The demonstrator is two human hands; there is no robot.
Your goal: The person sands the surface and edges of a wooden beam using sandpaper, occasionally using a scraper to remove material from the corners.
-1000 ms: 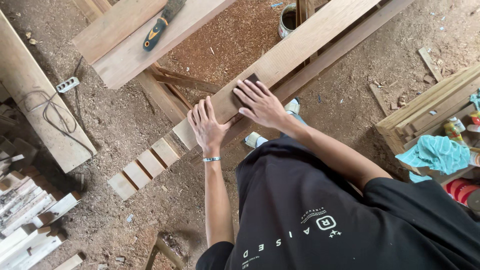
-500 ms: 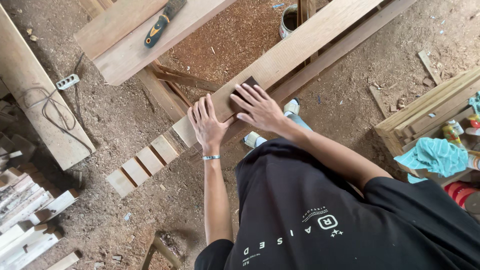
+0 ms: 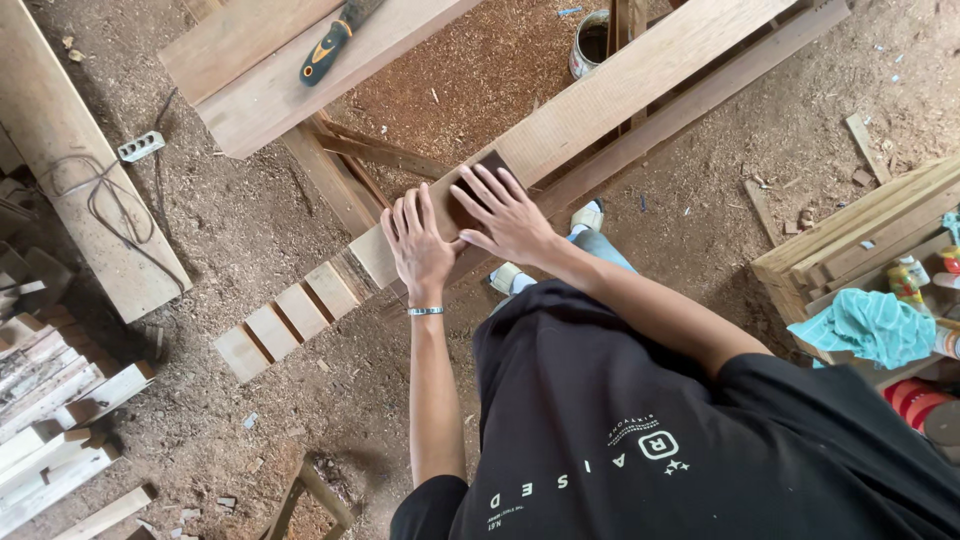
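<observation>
The person stands over a long wooden plank that runs diagonally from the lower left to the upper right, resting on a wooden frame above the floor, which is covered with sawdust. The lower left end of the plank has several notches cut across it.

The left hand lies flat on the plank, fingers stretched and close together, holding nothing. It has a thin bracelet at the wrist. The right hand is just beside it, fingers spread wide, and it presses on a dark brown sanding sheet that lies on the top face of the plank. Only part of the sheet shows between and above the fingers.

On another board at the upper left lies a hand saw with a black and orange handle. A small tin can stands on the floor behind the plank. At the right, a turquoise cloth lies on stacked timber.
</observation>
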